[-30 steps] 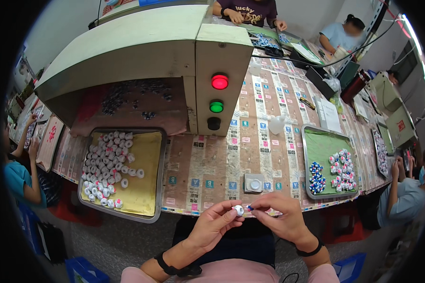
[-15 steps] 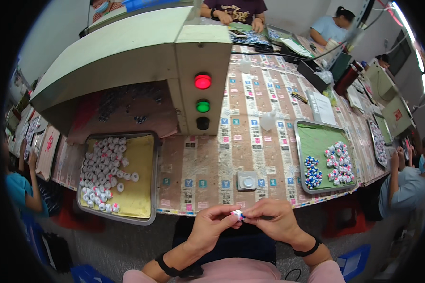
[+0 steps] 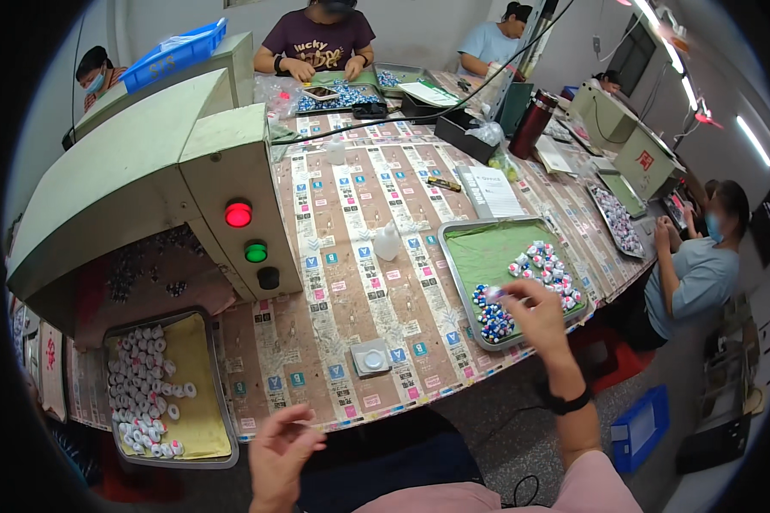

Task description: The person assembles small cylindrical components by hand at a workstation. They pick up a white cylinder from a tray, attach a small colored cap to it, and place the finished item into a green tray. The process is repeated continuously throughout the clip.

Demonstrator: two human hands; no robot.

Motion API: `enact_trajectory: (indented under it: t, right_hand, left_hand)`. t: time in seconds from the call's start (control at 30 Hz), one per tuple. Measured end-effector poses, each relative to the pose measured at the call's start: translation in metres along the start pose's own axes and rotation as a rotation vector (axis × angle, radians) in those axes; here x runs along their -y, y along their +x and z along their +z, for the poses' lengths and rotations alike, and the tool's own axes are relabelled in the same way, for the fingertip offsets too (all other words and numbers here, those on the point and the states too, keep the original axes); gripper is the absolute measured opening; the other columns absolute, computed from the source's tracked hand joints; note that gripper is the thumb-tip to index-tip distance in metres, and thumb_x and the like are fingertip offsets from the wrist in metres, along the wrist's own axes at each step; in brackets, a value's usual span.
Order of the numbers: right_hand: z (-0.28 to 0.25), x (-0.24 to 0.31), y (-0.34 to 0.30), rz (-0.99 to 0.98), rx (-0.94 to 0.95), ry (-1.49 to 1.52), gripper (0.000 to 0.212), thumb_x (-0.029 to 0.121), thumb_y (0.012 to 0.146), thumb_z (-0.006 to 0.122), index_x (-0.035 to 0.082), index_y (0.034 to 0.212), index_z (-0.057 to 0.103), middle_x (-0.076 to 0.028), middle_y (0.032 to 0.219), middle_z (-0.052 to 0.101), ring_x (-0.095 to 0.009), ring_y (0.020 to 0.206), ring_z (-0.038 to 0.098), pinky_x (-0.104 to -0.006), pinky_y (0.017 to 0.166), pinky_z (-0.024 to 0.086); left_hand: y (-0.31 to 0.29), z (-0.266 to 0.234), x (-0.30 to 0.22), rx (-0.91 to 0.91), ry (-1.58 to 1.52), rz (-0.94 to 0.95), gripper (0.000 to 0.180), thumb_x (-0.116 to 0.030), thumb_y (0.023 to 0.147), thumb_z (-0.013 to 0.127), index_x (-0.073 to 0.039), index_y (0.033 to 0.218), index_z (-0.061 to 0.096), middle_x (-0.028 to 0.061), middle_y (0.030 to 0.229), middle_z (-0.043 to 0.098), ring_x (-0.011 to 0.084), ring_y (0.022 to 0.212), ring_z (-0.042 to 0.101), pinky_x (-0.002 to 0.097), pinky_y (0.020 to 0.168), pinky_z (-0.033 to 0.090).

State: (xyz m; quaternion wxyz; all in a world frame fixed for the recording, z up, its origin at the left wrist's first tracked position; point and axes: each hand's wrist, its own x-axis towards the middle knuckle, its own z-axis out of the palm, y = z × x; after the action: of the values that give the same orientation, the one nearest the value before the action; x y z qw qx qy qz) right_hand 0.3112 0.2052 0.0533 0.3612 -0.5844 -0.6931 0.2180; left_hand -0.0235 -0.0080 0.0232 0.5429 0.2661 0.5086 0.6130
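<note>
Over the green-lined metal tray (image 3: 447, 250) on the right, my right hand (image 3: 535, 315) pinches a small white toy piece (image 3: 494, 293), slightly blurred. Just beneath it lies a cluster of small blue-and-white parts (image 3: 494, 323). Beyond my fingers, white toy pieces with pink and blue marks (image 3: 543, 265) form a second group in that tray. My left hand (image 3: 284, 453) is empty, fingers curved and apart, in front of the table's near edge. The yellow-lined tray (image 3: 205, 385) at the left holds many white ring-like pieces (image 3: 145, 376), some with pink marks.
A beige machine (image 3: 188, 158) with red and green lights stands at the left, blue parts inside its opening. A small grey block (image 3: 370, 358), a white squeeze bottle (image 3: 387, 243) and a paper pad (image 3: 491, 192) are on the table. Several people sit around; a dark red flask (image 3: 532, 124) stands farther back.
My two hands have parted. The right has carried the toy piece to the right-hand tray; the left has let go and moved left. The view has turned rightward.
</note>
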Motion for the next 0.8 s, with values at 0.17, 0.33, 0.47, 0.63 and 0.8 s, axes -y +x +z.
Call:
enact_trajectory:
  t: [0.17, 0.33, 0.47, 0.63, 0.8]
  right_hand:
    - [-0.022, -0.077, 0.02, 0.071, -0.106, -0.157, 0.016, 0.008, 0.074, 0.071, 0.002, 0.088, 0.068, -0.005, 0.076, 0.067, -0.011, 0.067, 0.059, -0.0264, 0.063, 0.048]
    - [-0.024, -0.141, 0.027, 0.065, 0.004, -0.243, 0.021, 0.009, 0.075, 0.064, 0.0, 0.093, 0.067, -0.009, 0.084, 0.067, -0.018, 0.08, 0.063, -0.0299, 0.076, 0.049]
    - [-0.053, -0.172, 0.029, 0.012, 0.093, -0.306, 0.021, 0.008, 0.08, 0.063, -0.002, 0.098, 0.067, -0.01, 0.089, 0.066, -0.018, 0.083, 0.062, -0.0295, 0.073, 0.048]
    - [-0.043, -0.155, 0.026, -0.021, -0.117, -0.364, 0.023, 0.008, 0.086, 0.062, 0.001, 0.108, 0.063, -0.005, 0.101, 0.063, -0.012, 0.069, 0.05, -0.0266, 0.063, 0.043]
    - [-0.026, -0.087, 0.006, -0.161, -0.048, -0.268, 0.019, 0.005, 0.087, 0.059, 0.003, 0.105, 0.065, -0.002, 0.103, 0.061, -0.009, 0.071, 0.047, -0.0238, 0.057, 0.035]
  left_hand:
    - [-0.015, -0.057, -0.028, -0.301, 0.33, 0.207, 0.029, 0.003, 0.082, 0.058, 0.0, 0.111, 0.057, 0.0038, 0.098, 0.059, 0.0066, 0.075, 0.057, 0.0181, 0.064, 0.046]
    - [-0.032, -0.115, -0.052, -0.518, 0.809, 0.369, 0.029, 0.005, 0.075, 0.06, 0.001, 0.103, 0.062, 0.0058, 0.099, 0.057, 0.0122, 0.086, 0.054, 0.0234, 0.071, 0.045]
    - [-0.033, -0.142, -0.073, -0.654, 1.016, 0.328, 0.03, -0.001, 0.073, 0.067, -0.003, 0.103, 0.064, 0.0097, 0.101, 0.058, 0.0203, 0.089, 0.056, 0.0283, 0.073, 0.046]
    - [-0.058, -0.164, -0.075, -0.693, 1.403, 0.352, 0.038, -0.01, 0.07, 0.073, -0.005, 0.106, 0.063, 0.012, 0.098, 0.057, 0.0304, 0.096, 0.052, 0.0378, 0.086, 0.043]
    - [-0.047, -0.149, -0.063, -0.688, 1.604, 0.209, 0.057, -0.018, 0.069, 0.077, -0.007, 0.12, 0.055, 0.0153, 0.111, 0.052, 0.0336, 0.101, 0.048, 0.0415, 0.088, 0.043]
